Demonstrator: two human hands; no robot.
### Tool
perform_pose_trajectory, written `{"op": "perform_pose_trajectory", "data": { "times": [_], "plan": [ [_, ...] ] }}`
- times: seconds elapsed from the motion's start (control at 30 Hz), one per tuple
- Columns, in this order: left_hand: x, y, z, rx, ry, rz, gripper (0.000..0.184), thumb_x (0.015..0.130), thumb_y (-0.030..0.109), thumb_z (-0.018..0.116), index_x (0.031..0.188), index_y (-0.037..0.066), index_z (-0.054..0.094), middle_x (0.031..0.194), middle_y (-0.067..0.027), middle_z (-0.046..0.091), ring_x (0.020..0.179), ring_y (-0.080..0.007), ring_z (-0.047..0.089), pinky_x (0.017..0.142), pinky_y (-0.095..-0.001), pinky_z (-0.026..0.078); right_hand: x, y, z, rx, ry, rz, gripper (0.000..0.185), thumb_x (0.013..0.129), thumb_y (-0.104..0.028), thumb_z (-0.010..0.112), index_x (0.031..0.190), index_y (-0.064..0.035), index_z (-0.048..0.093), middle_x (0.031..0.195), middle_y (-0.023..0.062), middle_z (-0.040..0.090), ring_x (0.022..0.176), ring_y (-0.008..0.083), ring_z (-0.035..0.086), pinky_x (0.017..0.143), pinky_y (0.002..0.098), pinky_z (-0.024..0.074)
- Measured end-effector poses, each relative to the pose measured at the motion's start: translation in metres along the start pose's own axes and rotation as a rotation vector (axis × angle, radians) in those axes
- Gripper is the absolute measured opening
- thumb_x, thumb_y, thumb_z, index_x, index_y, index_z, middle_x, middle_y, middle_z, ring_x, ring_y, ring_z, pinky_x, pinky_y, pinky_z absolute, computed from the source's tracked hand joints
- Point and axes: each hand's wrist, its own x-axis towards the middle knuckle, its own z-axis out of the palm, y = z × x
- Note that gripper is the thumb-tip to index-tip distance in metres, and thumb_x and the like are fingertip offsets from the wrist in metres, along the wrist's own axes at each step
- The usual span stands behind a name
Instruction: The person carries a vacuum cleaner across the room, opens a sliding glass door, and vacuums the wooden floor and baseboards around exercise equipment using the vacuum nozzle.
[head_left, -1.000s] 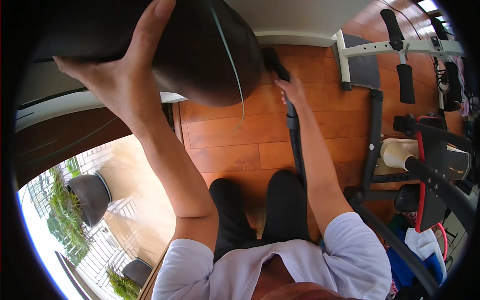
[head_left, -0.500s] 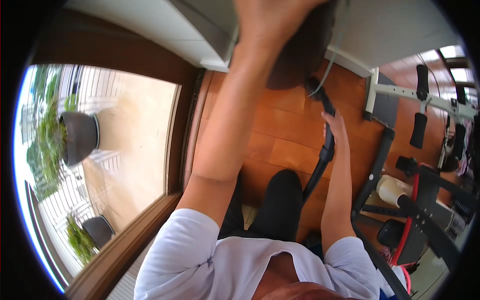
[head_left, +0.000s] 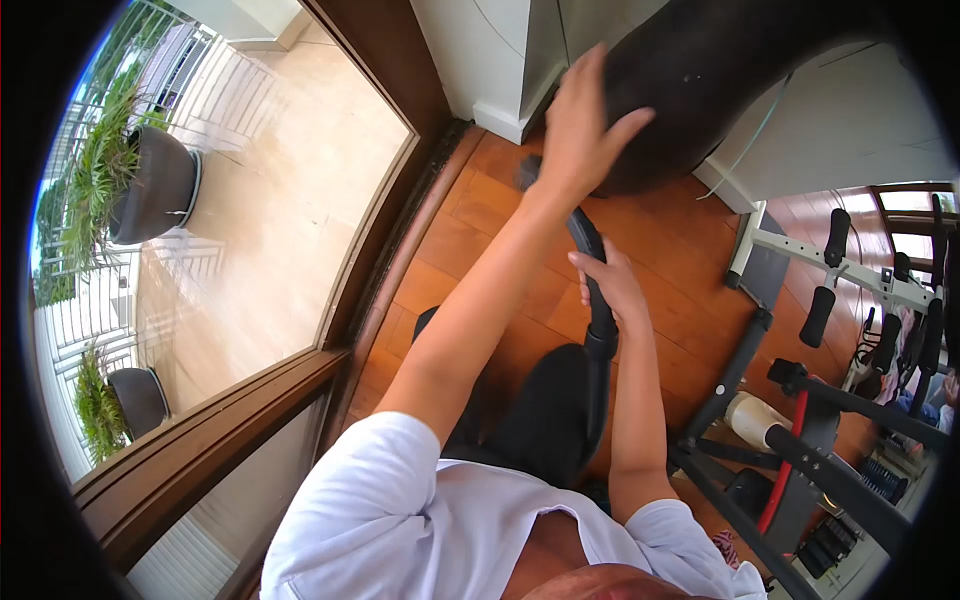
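Observation:
My right hand (head_left: 618,285) is wrapped round a black vacuum cleaner tube (head_left: 588,240), which runs down past my right thigh. At the tube's far end, a dark brush tip (head_left: 528,172) sits over the wooden floor near the wall corner, partly behind my left wrist. Up ahead, my left hand (head_left: 583,135) has its fingers stretched and its thumb apart. It rests against the side of a large dark brown rounded thing, which looks like a hanging punching bag (head_left: 690,90); the bag's top is out of view.
Left of me, a brown door frame (head_left: 375,230) and floor track border a tiled terrace with potted plants (head_left: 155,185). A white wall corner (head_left: 505,110) stands ahead. On the right is a weight bench frame (head_left: 745,360) with padded bars. A thin pale cord (head_left: 745,150) hangs beside the bag.
My left hand has come down into full view against the bag. My right hand and the tube have shifted left, with the brush tip now nearer the wall corner. The view has turned.

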Motion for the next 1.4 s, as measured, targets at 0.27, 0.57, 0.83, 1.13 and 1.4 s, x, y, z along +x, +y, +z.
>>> {"op": "perform_pose_trajectory", "data": {
  "times": [0.27, 0.57, 0.83, 1.13, 1.4],
  "plan": [
    [-0.163, -0.116, -0.059, -0.854, -0.117, -1.052, 0.055, 0.091, 0.039, 0.062, 0.122, -0.003, 0.046, 0.117, -0.0174, 0.056, 0.105, -0.0273, 0.057, 0.091, -0.0367, 0.045, 0.038, -0.035, 0.072, -0.195, 0.078, -0.047, 0.051, 0.083, -0.022, 0.067, 0.126, -0.0044, 0.048, 0.076, 0.0076, 0.059, 0.051, 0.0143, 0.057, 0.048, 0.0298, 0.0474],
    [-0.149, -0.132, -0.051, -1.168, 0.231, -1.361, 0.025, 0.09, 0.021, 0.06, 0.099, 0.002, 0.047, 0.078, -0.0096, 0.055, 0.063, -0.0194, 0.059, 0.056, -0.0335, 0.056, 0.025, 0.032, 0.105, -0.744, 0.161, -0.168, 0.072, 0.078, -0.016, 0.07, 0.14, -0.014, 0.035, 0.109, 0.0191, 0.062, 0.096, 0.0372, 0.063, 0.08, 0.0436, 0.0477],
    [-0.154, -0.197, -0.012, -0.992, 0.22, -1.343, 0.019, 0.081, 0.009, 0.065, 0.084, 0.0, 0.048, 0.067, -0.0075, 0.052, 0.051, -0.0149, 0.055, 0.042, -0.028, 0.05, 0.076, 0.07, 0.104, -0.726, 0.124, -0.121, 0.059, 0.084, -0.019, 0.065, 0.134, -0.009, 0.035, 0.088, 0.0256, 0.064, 0.08, 0.0426, 0.063, 0.068, 0.0495, 0.0476],
    [-0.134, -0.209, 0.0, -0.971, 0.354, -1.377, 0.032, 0.079, 0.009, 0.066, 0.094, 0.0, 0.04, 0.069, -0.0103, 0.053, 0.05, -0.0175, 0.055, 0.041, -0.0303, 0.049, 0.099, 0.055, 0.101, -0.758, 0.141, -0.104, 0.049, 0.084, -0.019, 0.062, 0.127, -0.012, 0.04, 0.083, 0.0225, 0.063, 0.08, 0.0416, 0.063, 0.068, 0.0494, 0.0456],
    [-0.174, -0.206, -0.023, -0.939, 0.266, -1.309, 0.084, 0.083, 0.014, 0.069, 0.141, 0.008, 0.008, 0.074, -0.0072, 0.049, 0.052, -0.0156, 0.054, 0.042, -0.0299, 0.049, 0.091, 0.132, 0.128, -0.722, 0.275, -0.243, 0.049, 0.084, -0.014, 0.063, 0.127, -0.0056, 0.039, 0.085, 0.0234, 0.062, 0.074, 0.0393, 0.062, 0.065, 0.0456, 0.0465]
  ]
}}
